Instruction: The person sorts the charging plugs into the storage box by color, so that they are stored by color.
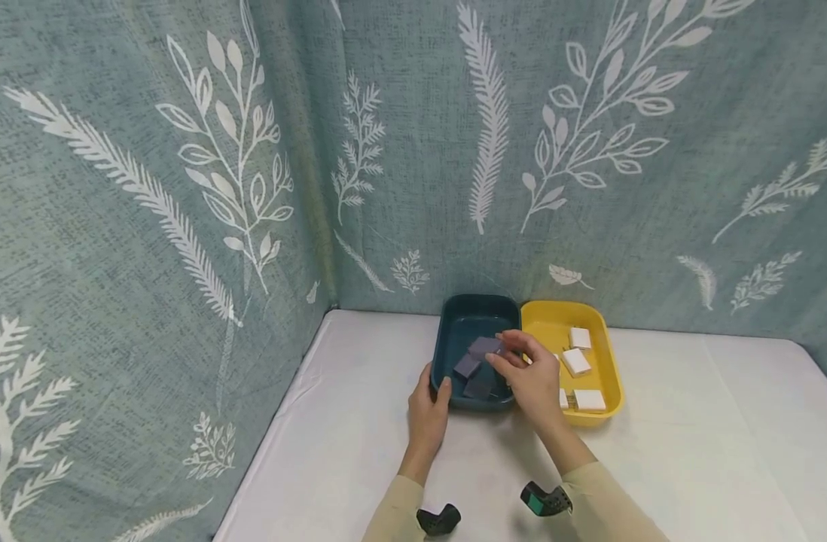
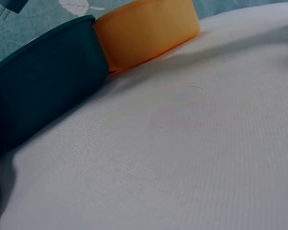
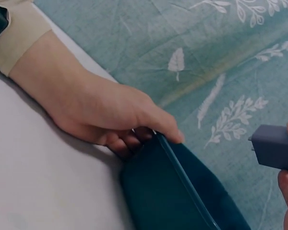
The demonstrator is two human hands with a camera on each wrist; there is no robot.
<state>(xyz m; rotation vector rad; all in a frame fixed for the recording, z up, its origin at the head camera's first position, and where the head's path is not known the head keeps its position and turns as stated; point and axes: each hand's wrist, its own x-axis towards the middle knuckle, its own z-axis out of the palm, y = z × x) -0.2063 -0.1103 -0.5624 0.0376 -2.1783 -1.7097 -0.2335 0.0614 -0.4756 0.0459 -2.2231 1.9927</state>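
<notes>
In the head view my left hand [image 1: 428, 415] grips the near left corner of a dark teal bin [image 1: 477, 302], thumb over the rim and fingers against the outer wall. My right hand [image 1: 537, 376] is above that bin and pinches a dark purple-grey plug-in charger [image 3: 273, 146] between thumb and fingertips. The right wrist view shows its two metal prongs pointing away from the fingers. More dark charger blocks [image 1: 467, 366] lie in the teal bin, partly overlapped from above by the right hand and held charger.
A yellow bin [image 1: 614, 376] stands against the right side of the teal one, with several white charger blocks [image 1: 577, 362] inside. Both stand on a white-covered table [image 1: 698, 421], close to the patterned curtain [image 1: 413, 150] behind. Another curtain runs along the left.
</notes>
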